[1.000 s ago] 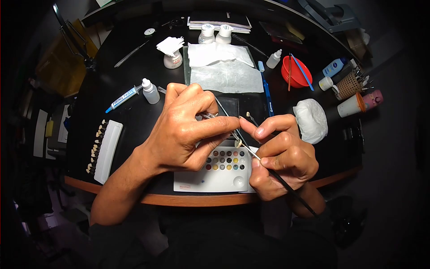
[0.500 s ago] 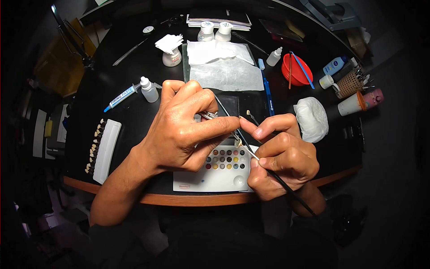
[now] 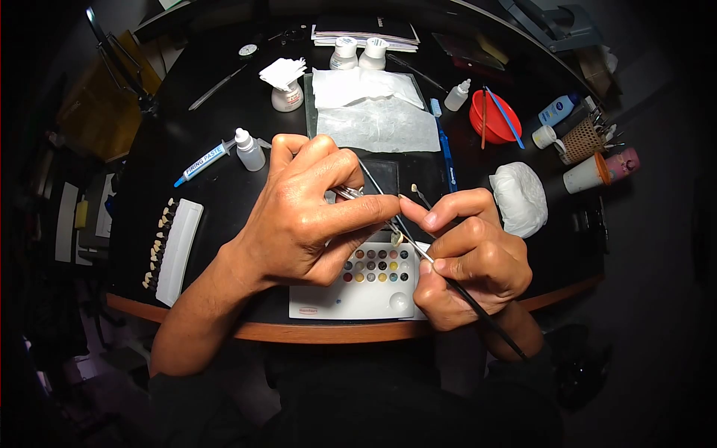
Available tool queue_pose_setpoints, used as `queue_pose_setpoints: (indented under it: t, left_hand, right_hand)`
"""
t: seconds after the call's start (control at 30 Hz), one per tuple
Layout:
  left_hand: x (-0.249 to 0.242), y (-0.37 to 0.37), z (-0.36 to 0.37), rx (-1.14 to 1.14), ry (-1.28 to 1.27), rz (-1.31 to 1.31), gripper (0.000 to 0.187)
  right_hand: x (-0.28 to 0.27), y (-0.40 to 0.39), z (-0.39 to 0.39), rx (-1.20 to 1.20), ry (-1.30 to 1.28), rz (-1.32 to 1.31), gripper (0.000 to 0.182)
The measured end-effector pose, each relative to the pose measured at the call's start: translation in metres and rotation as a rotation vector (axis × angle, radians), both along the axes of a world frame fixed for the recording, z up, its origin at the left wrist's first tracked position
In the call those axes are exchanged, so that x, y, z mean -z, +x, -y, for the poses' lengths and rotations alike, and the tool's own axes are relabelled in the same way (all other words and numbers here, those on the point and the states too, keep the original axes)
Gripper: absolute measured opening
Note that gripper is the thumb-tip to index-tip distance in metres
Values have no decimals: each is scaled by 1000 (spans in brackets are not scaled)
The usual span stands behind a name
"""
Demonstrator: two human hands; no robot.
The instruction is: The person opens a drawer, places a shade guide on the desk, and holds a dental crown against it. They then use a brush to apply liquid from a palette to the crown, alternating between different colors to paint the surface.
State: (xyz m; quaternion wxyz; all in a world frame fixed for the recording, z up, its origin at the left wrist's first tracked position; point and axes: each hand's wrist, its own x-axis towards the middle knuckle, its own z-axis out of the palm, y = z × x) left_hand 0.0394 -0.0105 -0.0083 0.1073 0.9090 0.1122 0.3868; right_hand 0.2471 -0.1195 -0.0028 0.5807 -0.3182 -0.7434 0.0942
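My left hand (image 3: 302, 213) is closed around silver metal tweezers (image 3: 348, 192), mostly hidden by the fingers. At their tip is a small tooth-coloured crown (image 3: 397, 238). From the other side, my right hand (image 3: 478, 261) pinches a thin brush (image 3: 478, 310) with a black handle and silver ferrule, its tip end right at the crown. Both index fingertips meet above it. A dark-stemmed tooth shade tab (image 3: 415, 189) pokes out behind my right index finger. Below the hands lies a white palette (image 3: 317, 305) with rows of coloured paste wells, partly covered by my left hand.
A shade guide (image 3: 181, 250) lies at left, near a firing paste syringe (image 3: 203, 163) and a dropper bottle (image 3: 249, 149). Farther back, white tissue (image 3: 377, 127) covers a glass slab. A red bowl (image 3: 485, 123) and a crumpled white bundle (image 3: 519, 199) stand at right.
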Motion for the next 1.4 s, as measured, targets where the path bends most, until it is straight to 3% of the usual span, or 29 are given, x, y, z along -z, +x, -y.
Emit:
queue_pose_setpoints:
  t: [0.37, 0.47, 0.57, 0.67, 0.77, 0.9, 1.4]
  left_hand:
    - [0, -1, 0, -4, -7, -13, 30]
    - [0, 0, 0, 10, -1, 2, 50]
    - [1, 0, 0, 8, 3, 4, 50]
    - [-1, 0, 0, 8, -32, -14, 28]
    - [0, 1, 1, 97, -240, 3, 25]
    - [-1, 0, 1, 174, -406, -20, 23]
    - [-1, -1, 0, 180, -410, -21, 23]
  right_hand:
    - [2, 1, 1, 8, 11, 45, 25]
    - [2, 0, -1, -1, 32, 35, 25]
    - [2, -2, 0, -11, 29, 9, 25]
    - [1, 0, 2, -12, 11, 18, 25]
    - [2, 4, 4, -20, -17, -29, 25]
    - [2, 5, 3, -57, -8, -77, 26]
    - [2, 6, 3, -36, 8, -13, 26]
